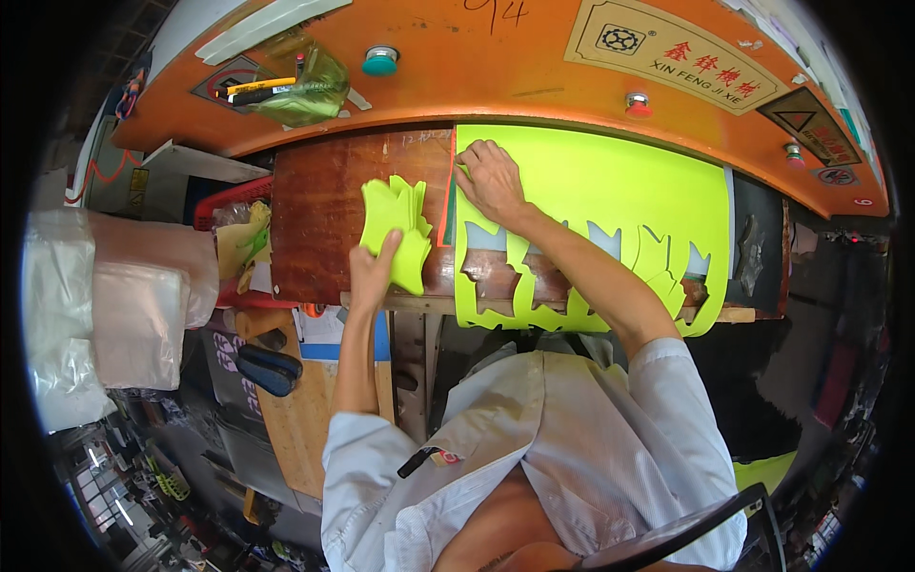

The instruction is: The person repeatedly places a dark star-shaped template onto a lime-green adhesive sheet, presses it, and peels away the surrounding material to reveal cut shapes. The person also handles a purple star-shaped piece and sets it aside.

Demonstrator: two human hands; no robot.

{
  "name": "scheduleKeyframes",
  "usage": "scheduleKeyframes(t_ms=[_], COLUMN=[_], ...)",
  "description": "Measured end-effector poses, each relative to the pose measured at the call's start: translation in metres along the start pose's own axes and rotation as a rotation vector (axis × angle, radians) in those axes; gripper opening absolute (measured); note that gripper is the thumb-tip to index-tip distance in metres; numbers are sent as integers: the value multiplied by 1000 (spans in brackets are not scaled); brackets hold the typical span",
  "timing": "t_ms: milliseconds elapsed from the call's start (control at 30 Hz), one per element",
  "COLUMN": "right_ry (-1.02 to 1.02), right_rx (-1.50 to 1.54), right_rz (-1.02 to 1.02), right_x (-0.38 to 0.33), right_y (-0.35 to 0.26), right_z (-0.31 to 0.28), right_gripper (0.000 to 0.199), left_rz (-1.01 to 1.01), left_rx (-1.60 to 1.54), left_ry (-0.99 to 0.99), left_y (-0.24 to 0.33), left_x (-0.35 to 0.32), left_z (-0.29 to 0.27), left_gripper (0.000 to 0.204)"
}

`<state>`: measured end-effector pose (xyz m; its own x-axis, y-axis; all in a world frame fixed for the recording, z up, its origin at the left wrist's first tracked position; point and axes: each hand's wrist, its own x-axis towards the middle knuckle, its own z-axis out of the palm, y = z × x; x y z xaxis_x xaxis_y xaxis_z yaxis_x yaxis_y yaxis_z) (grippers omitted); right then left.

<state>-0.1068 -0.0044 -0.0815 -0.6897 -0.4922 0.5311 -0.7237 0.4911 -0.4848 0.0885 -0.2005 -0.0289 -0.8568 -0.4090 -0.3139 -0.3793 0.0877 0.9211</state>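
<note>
A stack of bright yellow-green cut pieces (pixel 396 210) with pointed, curved edges is held in my left hand (pixel 374 272), thumb on top, above the brown board. To the right lies a large yellow-green sheet (pixel 610 176), its near part bending down over the board's front edge. Several shaped holes run along that near part. My right hand (pixel 493 183) is at the sheet's far left corner, fingers curled and thumb by the left edge. Its fingertips are partly hidden. Beside that edge runs a narrow orange strip (pixel 447 200).
An orange machine beam (pixel 534 57) crosses the far side, bearing a green button (pixel 380 61), a red button (pixel 638 104) and a pouch of pens (pixel 305 91). Left of the brown board (pixel 319 210) stand a red basket (pixel 212 205) and clear plastic bags (pixel 138 315).
</note>
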Motion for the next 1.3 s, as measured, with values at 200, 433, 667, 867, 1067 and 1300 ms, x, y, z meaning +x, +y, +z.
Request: scheduleKeyframes(t_ms=[200,433,667,867,1067,1300], right_ry=[181,392,147,-18,-26,-106], right_rx=[94,2,-270,-185,-81,174], right_rz=[73,495,656,690,791,770], right_x=[-32,-194,-274,-286,-293,-300], right_y=[-16,-12,-15,17,19,55], right_z=[-26,-207,-284,-284,-277,-289], right_gripper=[14,11,39,62,62,55], left_rz=[278,579,538,181,-519,-376], left_rx=[654,635,237,43,29,-221], left_ry=[379,525,-443,-614,-1044,-934], left_y=[-31,-11,9,8,31,23], left_x=[59,13,-101,-104,-45,-65], left_z=[28,66,211,309,338,335], left_gripper=[42,51,27,42,27,19])
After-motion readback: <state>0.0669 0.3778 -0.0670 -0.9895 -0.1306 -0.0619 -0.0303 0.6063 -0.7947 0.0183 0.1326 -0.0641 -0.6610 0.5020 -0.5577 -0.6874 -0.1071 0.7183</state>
